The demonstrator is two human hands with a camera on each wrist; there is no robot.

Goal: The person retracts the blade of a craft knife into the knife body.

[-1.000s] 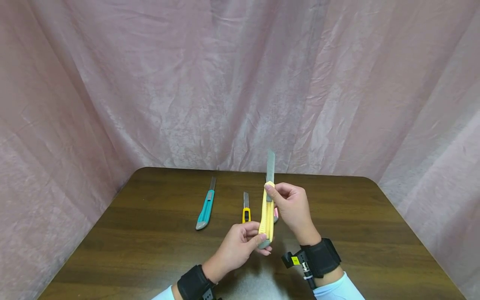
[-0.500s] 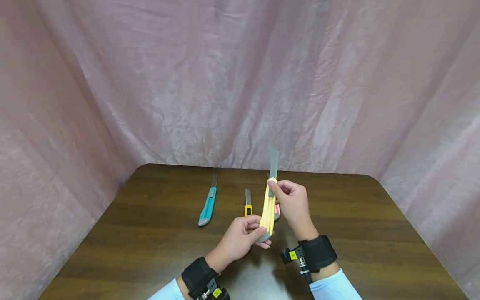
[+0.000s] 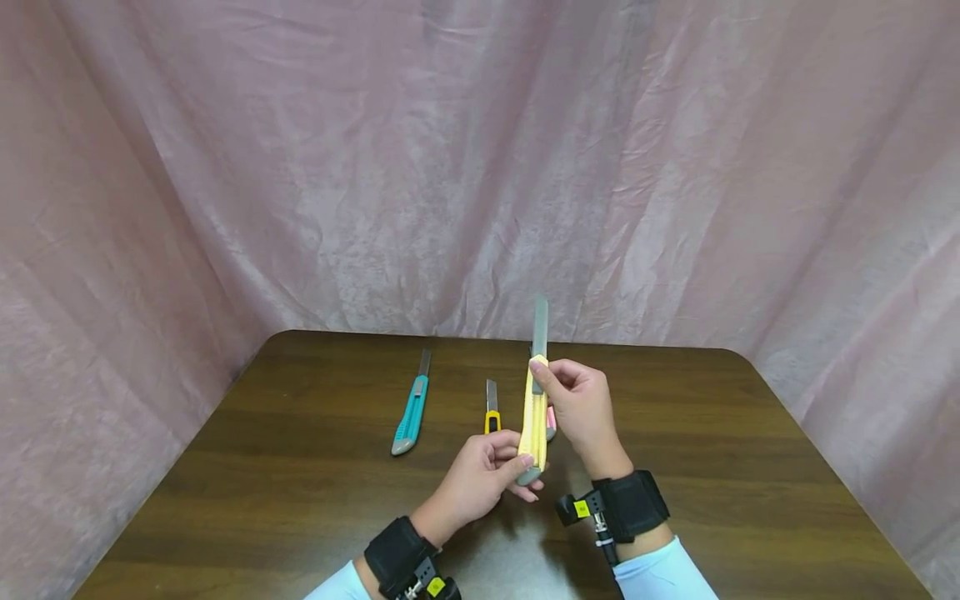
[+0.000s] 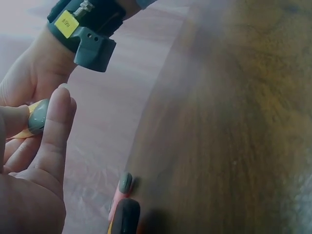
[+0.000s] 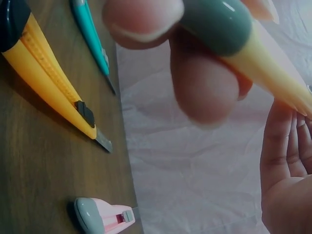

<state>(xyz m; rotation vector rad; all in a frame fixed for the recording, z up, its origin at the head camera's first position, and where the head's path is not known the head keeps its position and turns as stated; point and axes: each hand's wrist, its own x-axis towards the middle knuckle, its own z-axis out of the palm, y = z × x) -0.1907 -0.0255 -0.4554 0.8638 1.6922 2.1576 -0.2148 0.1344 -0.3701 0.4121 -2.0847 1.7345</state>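
Observation:
Above the table, both hands hold a pale yellow utility knife (image 3: 533, 425) upright, its long blade (image 3: 541, 325) extended at the top. My left hand (image 3: 480, 479) pinches its grey butt end between thumb and fingers; that grey end cap (image 4: 38, 117) shows in the left wrist view. Higher up, my right hand (image 3: 583, 408) grips the knife near the blade mouth, thumb on the grey slider. In the right wrist view, the left fingertips are close to the camera around the grey cap (image 5: 219, 24), and the right hand's curled fingers appear at the right edge.
On the brown wooden table (image 3: 300, 467) lie a teal utility knife (image 3: 410, 417), a deeper yellow one with black parts (image 5: 53, 78) and a pink one with a grey end (image 5: 105, 214). All have blades out. A pink curtain (image 3: 480, 167) hangs behind the table's far edge.
Both hands and the pale yellow knife stay almost in place, with the grips unchanged. The whole view shifts slightly as the head camera moves.

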